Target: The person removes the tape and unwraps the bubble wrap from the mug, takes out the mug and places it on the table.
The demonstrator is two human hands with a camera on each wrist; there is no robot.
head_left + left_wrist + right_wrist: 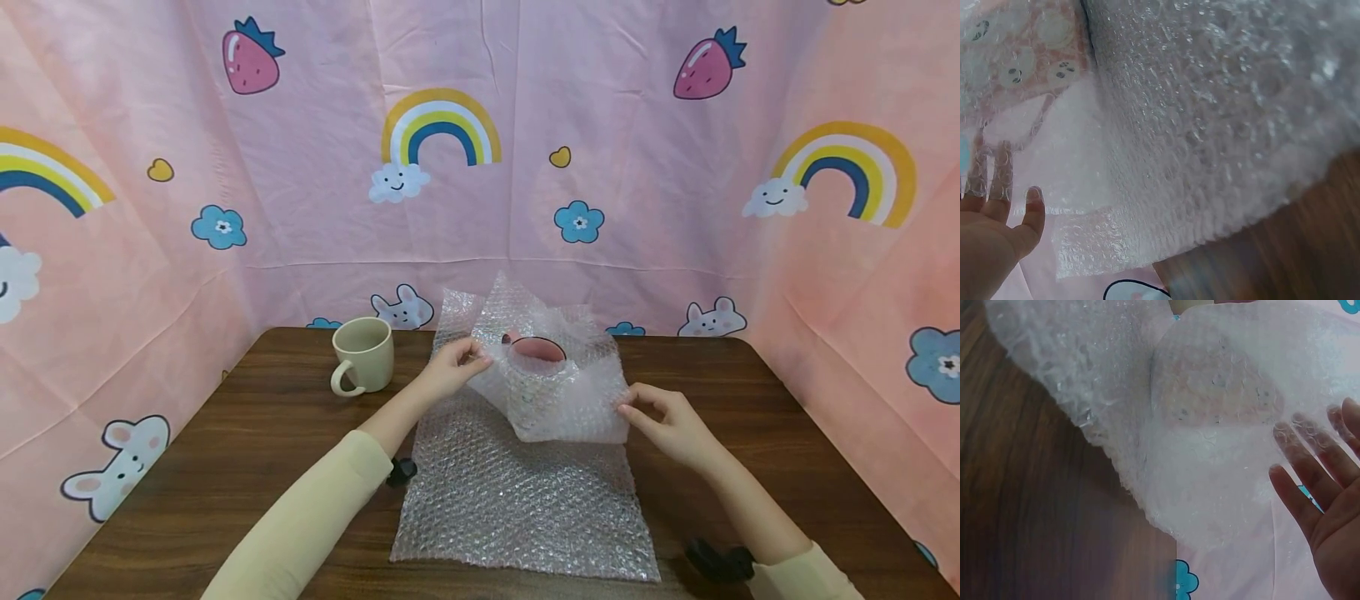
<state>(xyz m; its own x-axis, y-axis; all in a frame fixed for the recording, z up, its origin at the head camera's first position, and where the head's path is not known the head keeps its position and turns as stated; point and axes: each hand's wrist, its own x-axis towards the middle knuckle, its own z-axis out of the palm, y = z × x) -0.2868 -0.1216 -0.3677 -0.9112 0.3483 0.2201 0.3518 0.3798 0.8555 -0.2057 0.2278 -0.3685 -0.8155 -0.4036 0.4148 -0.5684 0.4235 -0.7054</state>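
Observation:
A pink mug with a dark rim (538,348) stands partly enclosed in bubble wrap (525,500), its open top and part of its handle showing. Both hands pinch the wrap: my left hand (456,367) by an edge left of the mug, my right hand (667,421) by a raised flap at the right. Through the clear film in the left wrist view, the mug's printed side (1041,53) shows blurred. Some fingers of the left hand (994,231) and of the right hand (1329,506) lie behind the film.
A beige mug (365,354) stands upright left of the wrap, handle toward the front. The dark wooden table (247,442) carries everything. A pink patterned cloth (465,225) hangs around the back and sides. A black strap device (720,562) sits at the right wrist.

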